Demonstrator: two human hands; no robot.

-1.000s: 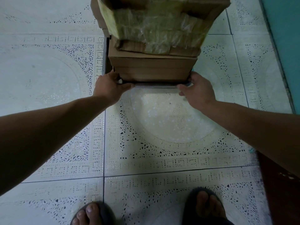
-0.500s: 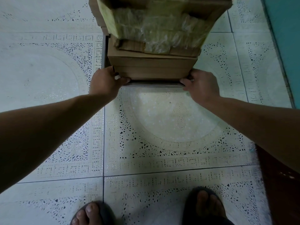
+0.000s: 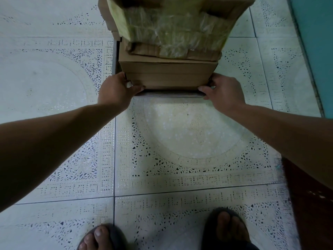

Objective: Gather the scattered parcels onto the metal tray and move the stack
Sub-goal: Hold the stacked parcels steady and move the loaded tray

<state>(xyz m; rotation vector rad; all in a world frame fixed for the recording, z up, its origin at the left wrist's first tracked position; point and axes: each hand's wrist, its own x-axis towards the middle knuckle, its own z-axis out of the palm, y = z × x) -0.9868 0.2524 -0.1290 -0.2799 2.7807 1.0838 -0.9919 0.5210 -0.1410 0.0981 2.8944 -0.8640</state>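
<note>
Tiled floor point(image 3: 180, 134), white with a dark speckled pattern, fills the view. Nearest: two feet in dark sandals, left foot point(image 3: 100, 238), right foot point(image 3: 228, 230), toes pointing forward. Dark brown surface point(image 3: 310, 204) at the right edge, can't tell what it is. Both bare arms reach forward. Left hand point(image 3: 115, 91) grips the near-left corner of the metal tray point(image 3: 169, 94), thumb curled over the rim against the lowest box; its other fingers are hidden. Right hand point(image 3: 223, 91) grips the near-right corner the same way. Stack of parcels point(image 3: 169, 74) sits on the tray: plain cardboard boxes below, taped parcel point(image 3: 173, 29) in yellowish film on top, overhanging them. Can't tell if the tray is off the floor. Teal wall point(image 3: 313, 42) far right.
</note>
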